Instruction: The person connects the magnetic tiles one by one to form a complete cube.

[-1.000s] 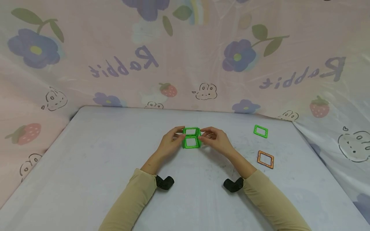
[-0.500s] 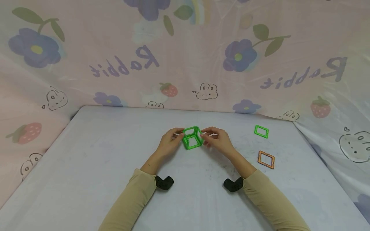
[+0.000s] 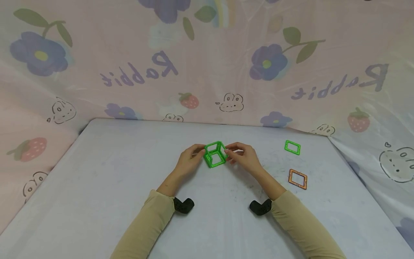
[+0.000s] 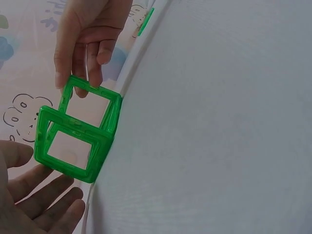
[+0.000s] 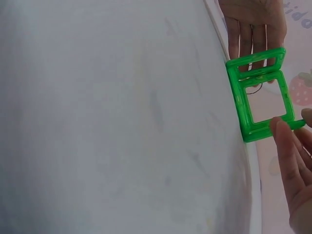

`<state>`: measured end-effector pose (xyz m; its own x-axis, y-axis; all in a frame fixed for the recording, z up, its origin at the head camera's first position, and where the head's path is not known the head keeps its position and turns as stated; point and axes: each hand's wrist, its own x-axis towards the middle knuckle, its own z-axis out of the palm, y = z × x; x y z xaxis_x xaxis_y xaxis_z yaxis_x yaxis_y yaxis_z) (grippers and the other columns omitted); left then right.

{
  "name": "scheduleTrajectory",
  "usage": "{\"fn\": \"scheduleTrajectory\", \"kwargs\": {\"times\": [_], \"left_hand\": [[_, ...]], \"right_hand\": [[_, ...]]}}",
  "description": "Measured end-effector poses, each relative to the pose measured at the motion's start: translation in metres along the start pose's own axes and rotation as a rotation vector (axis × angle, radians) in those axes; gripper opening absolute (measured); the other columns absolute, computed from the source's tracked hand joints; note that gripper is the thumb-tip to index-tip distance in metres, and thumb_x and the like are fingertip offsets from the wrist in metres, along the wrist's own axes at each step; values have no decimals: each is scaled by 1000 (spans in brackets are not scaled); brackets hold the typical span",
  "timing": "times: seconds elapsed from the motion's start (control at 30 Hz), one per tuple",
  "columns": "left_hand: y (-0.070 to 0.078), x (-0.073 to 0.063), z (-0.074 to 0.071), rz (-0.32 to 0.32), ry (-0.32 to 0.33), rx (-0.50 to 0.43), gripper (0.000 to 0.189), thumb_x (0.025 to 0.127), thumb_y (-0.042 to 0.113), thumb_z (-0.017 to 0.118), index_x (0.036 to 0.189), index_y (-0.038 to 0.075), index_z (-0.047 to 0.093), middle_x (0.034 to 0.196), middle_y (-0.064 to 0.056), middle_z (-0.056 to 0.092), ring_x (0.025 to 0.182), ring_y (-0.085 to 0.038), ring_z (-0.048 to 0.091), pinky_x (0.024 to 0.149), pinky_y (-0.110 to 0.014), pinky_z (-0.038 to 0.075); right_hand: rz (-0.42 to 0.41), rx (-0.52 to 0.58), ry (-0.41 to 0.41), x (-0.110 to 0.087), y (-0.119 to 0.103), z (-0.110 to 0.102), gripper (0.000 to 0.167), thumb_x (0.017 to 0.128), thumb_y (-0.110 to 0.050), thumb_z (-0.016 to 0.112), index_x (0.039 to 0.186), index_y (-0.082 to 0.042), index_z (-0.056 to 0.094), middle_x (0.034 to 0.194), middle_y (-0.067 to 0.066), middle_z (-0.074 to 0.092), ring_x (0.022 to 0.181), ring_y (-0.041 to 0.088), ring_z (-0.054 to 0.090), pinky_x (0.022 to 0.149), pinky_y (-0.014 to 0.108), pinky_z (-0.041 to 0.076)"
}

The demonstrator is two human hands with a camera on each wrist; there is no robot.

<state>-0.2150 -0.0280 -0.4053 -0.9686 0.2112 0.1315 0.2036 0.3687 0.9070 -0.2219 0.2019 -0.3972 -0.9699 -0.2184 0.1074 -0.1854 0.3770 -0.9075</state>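
Note:
Green magnetic tiles (image 3: pixel 217 166) stand joined in an open box shape near the middle of the table, between both hands. The left hand (image 3: pixel 189 158) holds the box's left side, thumb and index fingertip at its edge; its other fingers spread below in the left wrist view. On the other side, the right hand (image 3: pixel 244 156) pinches the right-hand tile (image 5: pixel 298 124) between thumb and fingers. In the left wrist view the joined tiles (image 4: pixel 68 170) show see-through square windows. Whether the box rests fully on the table is hard to tell.
A loose green tile (image 3: pixel 286 148) lies on the white table (image 3: pixel 129 172) at the right, with an orange tile (image 3: pixel 291 177) nearer. Black wrist mounts (image 3: pixel 184 205) stick out by the sleeves. A printed cloth (image 3: pixel 207 72) hangs behind the table.
The green tile box has turned slightly, so its left side and inside now show more. Both hands stay in nearly the same place; the loose tiles have not moved.

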Motion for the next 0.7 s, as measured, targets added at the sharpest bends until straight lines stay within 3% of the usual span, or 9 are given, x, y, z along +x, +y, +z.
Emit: {"fn": "scheduleTrajectory", "kwargs": {"times": [0.5,0.7], "left_hand": [[-2,-2,-1,23,-14,26,34,100,19,50,130,4,57,121,-16,64,113,-30,59,99,-44,45],[-3,-2,-1,0,-17,31,33,100,20,50,127,3,60,120,-14,65,111,-29,60,98,-43,45]], "right_hand": [[-53,1,-11,0,-2,1,32,94,-15,63,121,3,62,108,24,65,88,35,69,71,36,57],[-43,-3,-24,-8,-26,1,33,93,-6,61,122,9,58,111,29,63,93,46,64,78,51,54]]}}
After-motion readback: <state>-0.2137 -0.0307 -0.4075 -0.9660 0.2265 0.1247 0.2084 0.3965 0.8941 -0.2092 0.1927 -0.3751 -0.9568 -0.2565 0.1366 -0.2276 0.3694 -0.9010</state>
